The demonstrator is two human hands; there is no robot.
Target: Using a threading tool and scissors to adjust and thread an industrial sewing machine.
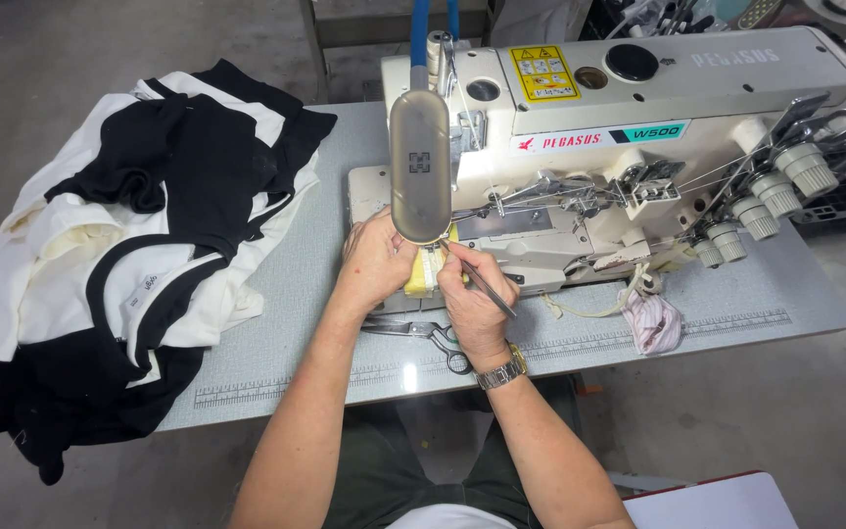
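At the middle of the grey work table [305, 284], in front of the cream industrial sewing machine [629, 147], both hands meet beneath an oval grey lamp head [420, 167]. The left hand [376, 260] is curled, fingers pressed down on a small yellow fabric piece [419, 279] at the machine's needle area. The right hand [472, 294], wearing a metal wristwatch [501, 372], pinches slim metal tweezers [487, 286], their tip touching the yellow piece. Steel scissors [423, 331] lie just beside the right wrist. A heap of black-and-white garments [129, 245] covers the table's left edge.
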